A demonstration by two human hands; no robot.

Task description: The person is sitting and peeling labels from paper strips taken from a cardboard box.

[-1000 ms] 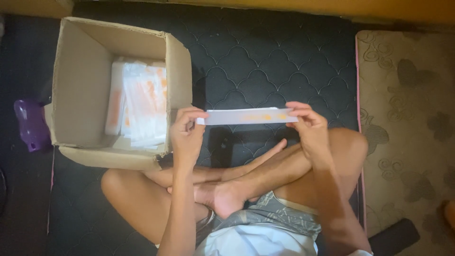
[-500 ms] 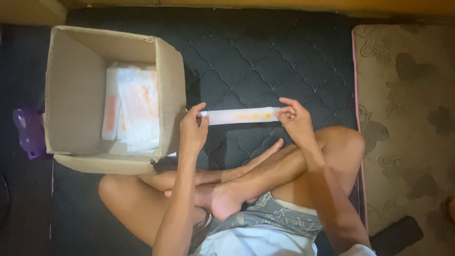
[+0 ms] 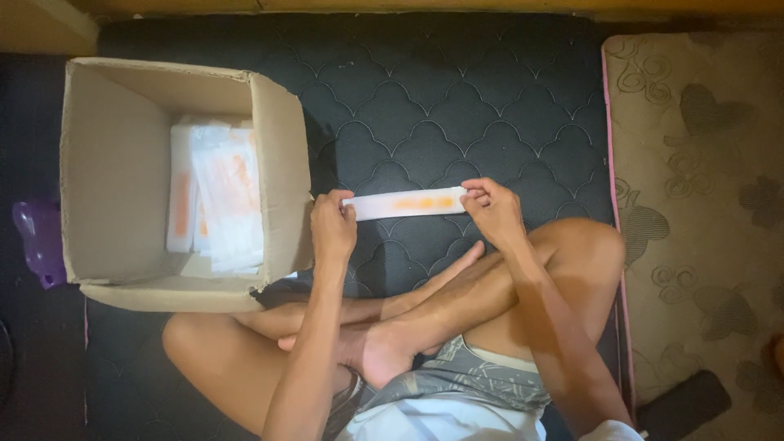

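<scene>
We see left hand [image 3: 332, 227] pinching 9 o'clock end of white strip [image 3: 406, 203], right hand [image 3: 493, 211] pinching 3 o'clock end, strip level above crossed legs; cardboard box [image 3: 282, 163] just beside at 9 o'clock.

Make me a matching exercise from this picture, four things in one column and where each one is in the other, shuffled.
Things:
1. white strip with orange marking
2. cardboard box
3. purple plastic object
4. patterned beige mat

Places:
A. far left, beside the box
B. right of the dark quilted mattress
C. held between left hand and right hand
D. left of the hands, open, with white packets inside

Pairs: 1-C, 2-D, 3-A, 4-B
</scene>
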